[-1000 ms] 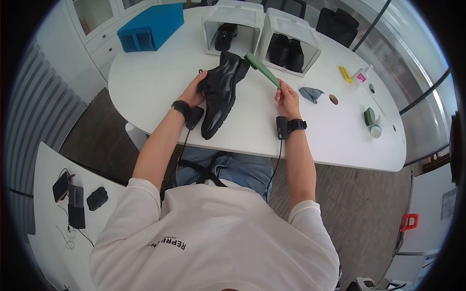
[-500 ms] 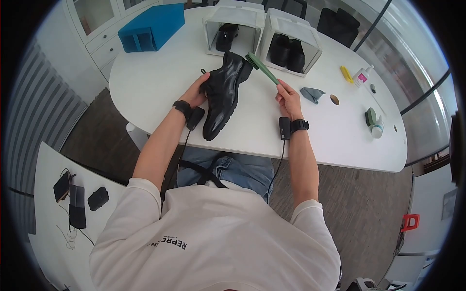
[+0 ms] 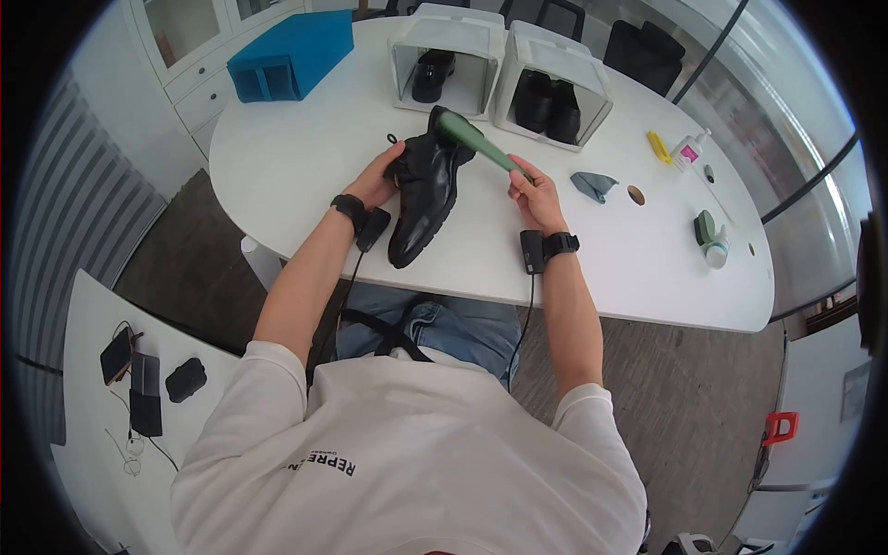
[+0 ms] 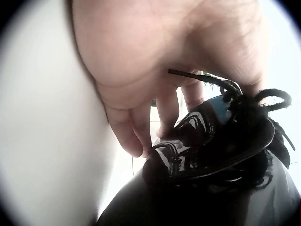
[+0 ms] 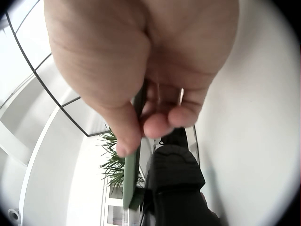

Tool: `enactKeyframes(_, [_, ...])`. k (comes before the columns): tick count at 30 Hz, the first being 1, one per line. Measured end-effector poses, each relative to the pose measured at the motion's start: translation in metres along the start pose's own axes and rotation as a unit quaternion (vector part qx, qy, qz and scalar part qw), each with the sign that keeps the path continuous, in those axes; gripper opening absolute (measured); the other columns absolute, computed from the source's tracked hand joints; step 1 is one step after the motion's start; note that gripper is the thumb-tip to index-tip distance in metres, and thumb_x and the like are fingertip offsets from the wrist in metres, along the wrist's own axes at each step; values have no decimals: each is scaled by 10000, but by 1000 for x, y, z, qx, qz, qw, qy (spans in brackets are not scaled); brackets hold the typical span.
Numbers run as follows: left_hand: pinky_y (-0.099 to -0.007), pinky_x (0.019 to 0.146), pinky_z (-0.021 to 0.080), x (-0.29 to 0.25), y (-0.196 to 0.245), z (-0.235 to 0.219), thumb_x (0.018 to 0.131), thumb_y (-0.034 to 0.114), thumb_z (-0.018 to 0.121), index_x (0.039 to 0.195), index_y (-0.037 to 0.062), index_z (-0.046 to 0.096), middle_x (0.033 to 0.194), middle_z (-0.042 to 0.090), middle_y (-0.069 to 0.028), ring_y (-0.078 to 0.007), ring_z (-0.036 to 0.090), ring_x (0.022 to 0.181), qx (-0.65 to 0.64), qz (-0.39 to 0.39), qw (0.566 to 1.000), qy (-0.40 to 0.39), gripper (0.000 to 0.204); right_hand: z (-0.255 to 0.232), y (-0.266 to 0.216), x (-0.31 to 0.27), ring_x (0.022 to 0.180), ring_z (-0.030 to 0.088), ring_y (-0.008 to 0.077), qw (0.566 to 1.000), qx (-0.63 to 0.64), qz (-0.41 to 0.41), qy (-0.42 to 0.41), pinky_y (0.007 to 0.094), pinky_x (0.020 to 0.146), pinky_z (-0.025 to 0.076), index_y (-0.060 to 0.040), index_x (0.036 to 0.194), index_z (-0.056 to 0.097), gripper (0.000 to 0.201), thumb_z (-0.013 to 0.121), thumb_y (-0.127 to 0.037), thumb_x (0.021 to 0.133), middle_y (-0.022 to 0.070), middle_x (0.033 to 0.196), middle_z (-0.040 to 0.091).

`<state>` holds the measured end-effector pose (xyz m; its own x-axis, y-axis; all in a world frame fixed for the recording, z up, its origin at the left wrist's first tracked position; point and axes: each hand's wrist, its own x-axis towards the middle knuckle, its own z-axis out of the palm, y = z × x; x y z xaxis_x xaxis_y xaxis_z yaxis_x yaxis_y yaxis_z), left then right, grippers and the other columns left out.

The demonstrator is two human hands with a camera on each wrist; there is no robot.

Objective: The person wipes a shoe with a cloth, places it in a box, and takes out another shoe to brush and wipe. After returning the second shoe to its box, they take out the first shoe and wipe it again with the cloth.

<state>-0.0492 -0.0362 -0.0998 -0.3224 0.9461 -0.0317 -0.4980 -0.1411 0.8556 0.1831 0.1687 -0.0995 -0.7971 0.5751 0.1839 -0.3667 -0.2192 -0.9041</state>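
A glossy black lace-up shoe (image 3: 427,194) is held on its side over the white table, its toe toward the person. The left hand (image 3: 376,178) grips it at the laced opening; in the left wrist view the fingers (image 4: 124,136) reach round its edge beside the laces (image 4: 275,99). The right hand (image 3: 538,196) pinches the handle of a green brush (image 3: 481,143), whose head lies over the heel end of the shoe. The right wrist view shows the thumb against the green handle (image 5: 130,181) and the shoe's heel (image 5: 176,172) beside it.
Two white boxes (image 3: 450,35) with black shoes inside stand at the back, a blue case (image 3: 310,51) to their left. On the right lie a grey cloth (image 3: 593,185), a yellow item (image 3: 659,146), a pump bottle (image 3: 687,153), another green brush (image 3: 704,227) and a small bottle (image 3: 717,252).
The right hand has moved left with the brush, whose head passed from beside the heel to over it. The brush has turned so its smooth back shows. The shoe has shifted only slightly.
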Motion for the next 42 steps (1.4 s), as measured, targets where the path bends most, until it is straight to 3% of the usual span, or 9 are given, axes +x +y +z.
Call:
enactKeyframes(3, [-379, 1095, 279, 5, -3, -7, 921, 499, 541, 1334, 42, 488, 1351, 524, -81, -200, 446, 1263, 2, 2, 1000, -13, 618, 3, -2, -4, 627, 490, 70, 996, -18, 50, -70, 201, 587, 410, 16, 1270, 555, 400, 652, -65, 891, -15, 784, 572])
enactKeyframes(8, [-382, 1099, 269, 6, 0, 0, 928, 503, 526, 1346, 43, 474, 1377, 496, -79, -198, 428, 1275, 18, -2, 1000, 0, 623, 6, 1, 1, 611, 466, 59, 998, -12, 10, 69, 199, 551, 372, 1, 1238, 589, 385, 680, -86, 874, -25, 764, 557])
enactKeyframes(12, [-386, 1102, 260, -2, 8, 18, 941, 501, 503, 1361, 45, 462, 1383, 486, -79, -197, 417, 1283, 57, -12, 998, 37, 621, 0, 0, 1, 593, 452, 58, 999, -5, 42, -16, 203, 536, 361, 0, 1235, 591, 384, 683, -96, 876, -32, 762, 548])
enactKeyframes(17, [-385, 1105, 252, 0, 6, 19, 951, 501, 487, 1384, 40, 431, 1408, 452, -85, -199, 395, 1299, 64, -8, 997, 36, 635, 8, 4, 10, 577, 448, 68, 996, -5, 20, 86, 214, 529, 363, 22, 1225, 589, 373, 674, -110, 887, -30, 744, 537])
enactKeyframes(28, [-385, 1093, 273, -5, 9, 29, 967, 467, 481, 1371, 35, 442, 1391, 459, -79, -190, 399, 1288, 83, -3, 995, 47, 593, -2, -23, 32, 551, 429, 64, 996, -48, 57, 56, 221, 515, 350, 53, 1180, 605, 387, 680, -197, 894, -41, 713, 500])
enactKeyframes(34, [-336, 972, 406, -5, 11, 21, 918, 320, 614, 1224, 38, 540, 1179, 588, -50, -163, 540, 1092, 16, 33, 998, 45, 423, 9, -62, 46, 552, 427, 55, 986, -159, 44, 12, 212, 508, 333, 44, 1176, 612, 366, 671, -184, 896, -49, 711, 505])
enactKeyframes(37, [-264, 840, 453, -7, 20, 22, 854, 196, 696, 963, 65, 567, 1053, 607, -17, -94, 557, 952, 128, 83, 988, 6, 214, 16, -81, 44, 556, 433, 52, 986, -163, 27, 5, 206, 513, 334, 35, 1182, 612, 361, 672, -176, 896, -46, 717, 516])
enactKeyframes(40, [-259, 834, 450, -9, 37, 29, 837, 179, 715, 894, 71, 578, 1068, 609, -27, -81, 548, 920, 225, 171, 959, 2, 184, 29, -95, 38, 559, 432, 52, 991, -136, 13, -8, 203, 519, 338, 32, 1192, 607, 356, 664, -167, 902, -46, 714, 518])
enactKeyframes(42, [-260, 824, 455, -9, 50, 29, 813, 179, 741, 863, 47, 591, 1220, 592, -89, -87, 547, 891, 278, 163, 946, 27, 206, 35, -100, 35, 562, 432, 52, 993, -116, 1, -14, 201, 522, 340, 30, 1199, 603, 356, 661, -164, 905, -48, 709, 517])
